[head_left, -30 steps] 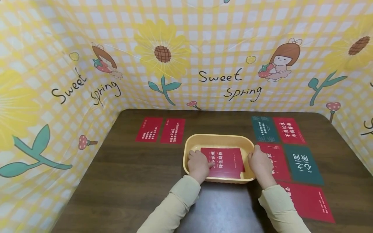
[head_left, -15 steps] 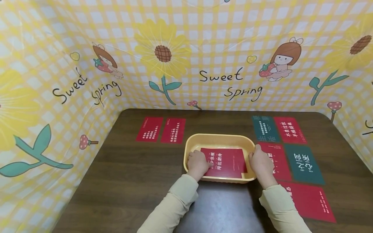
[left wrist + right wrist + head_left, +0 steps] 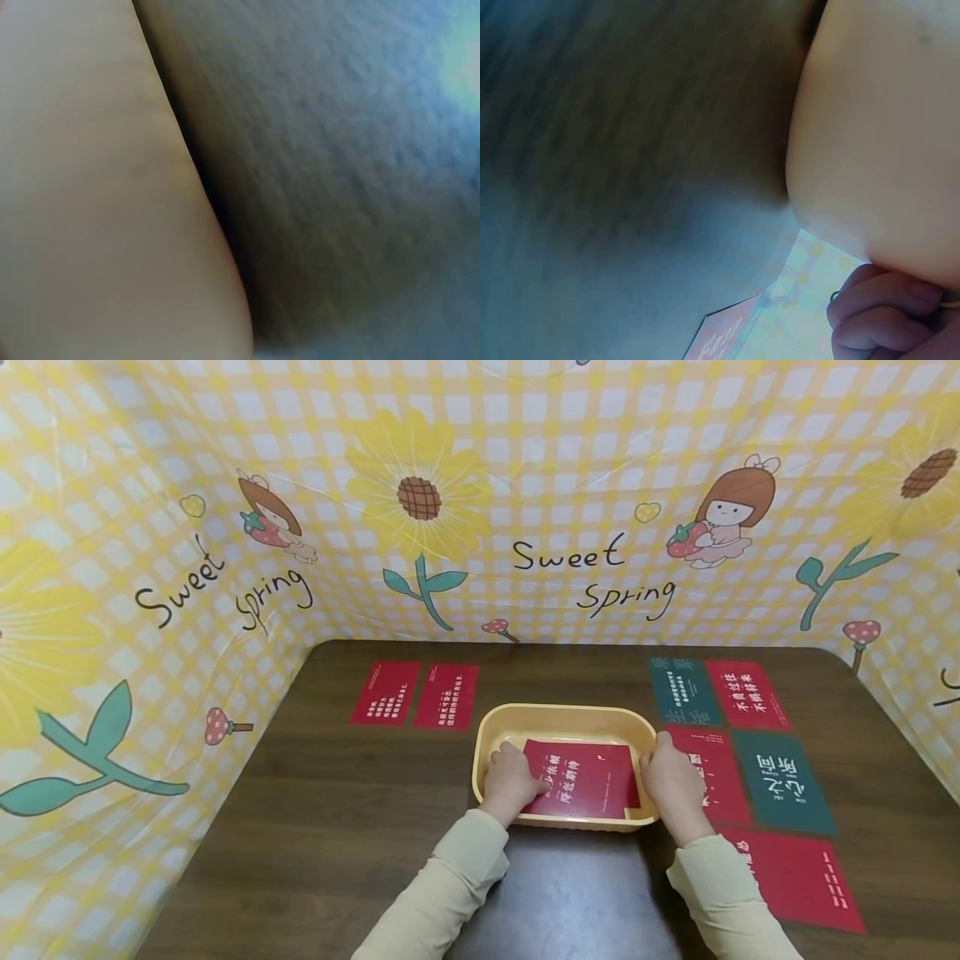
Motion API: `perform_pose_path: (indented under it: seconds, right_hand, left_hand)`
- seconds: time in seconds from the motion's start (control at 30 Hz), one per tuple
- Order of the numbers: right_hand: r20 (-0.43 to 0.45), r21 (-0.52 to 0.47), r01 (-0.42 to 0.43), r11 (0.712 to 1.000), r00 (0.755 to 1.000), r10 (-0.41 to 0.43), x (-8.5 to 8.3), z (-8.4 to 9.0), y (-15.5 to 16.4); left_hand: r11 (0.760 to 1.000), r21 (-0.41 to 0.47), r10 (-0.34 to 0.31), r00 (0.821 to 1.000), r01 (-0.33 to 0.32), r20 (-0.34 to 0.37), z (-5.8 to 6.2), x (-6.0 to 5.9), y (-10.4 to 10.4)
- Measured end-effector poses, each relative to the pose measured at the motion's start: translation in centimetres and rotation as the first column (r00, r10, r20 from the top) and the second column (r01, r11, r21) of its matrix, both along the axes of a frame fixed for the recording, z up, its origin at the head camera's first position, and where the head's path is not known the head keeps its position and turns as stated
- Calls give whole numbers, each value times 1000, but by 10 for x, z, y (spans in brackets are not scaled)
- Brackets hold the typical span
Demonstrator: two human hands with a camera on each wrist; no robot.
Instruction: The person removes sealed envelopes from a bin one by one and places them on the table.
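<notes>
Hands [image 3: 512, 781] [image 3: 672, 777] flank tray's [image 3: 558, 717] red card [image 3: 585, 778].

Red card [image 3: 585, 778] in yellow tray [image 3: 558, 718]

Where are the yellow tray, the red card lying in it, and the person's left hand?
yellow tray [image 3: 558, 717]: head view, on its bare far rim.
red card [image 3: 588, 778]: head view, middle of its printed face.
left hand [image 3: 512, 783]: head view, back of the hand, at the tray's left end.
</notes>
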State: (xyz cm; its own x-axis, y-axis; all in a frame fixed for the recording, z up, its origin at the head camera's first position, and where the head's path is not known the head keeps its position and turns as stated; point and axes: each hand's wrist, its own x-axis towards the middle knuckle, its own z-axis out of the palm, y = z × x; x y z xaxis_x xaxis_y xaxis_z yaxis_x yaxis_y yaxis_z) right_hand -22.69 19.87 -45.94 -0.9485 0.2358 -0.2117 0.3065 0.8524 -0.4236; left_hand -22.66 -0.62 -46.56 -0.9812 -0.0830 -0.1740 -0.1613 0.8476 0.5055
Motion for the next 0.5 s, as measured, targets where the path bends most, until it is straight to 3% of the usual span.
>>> perform_pose_path:
  seconds: [0.2, 0.5]
  right_hand:
    - [14, -17, 1, 1000, 1000, -1, -1, 1, 0]
    - [15, -7, -4, 1000, 1000, 4, 0, 1, -1]
  left_hand:
    - [999, 8, -46, 999, 46, 11, 2, 1, -1]
    - [992, 126, -12, 999, 7, 42, 1, 0, -2]
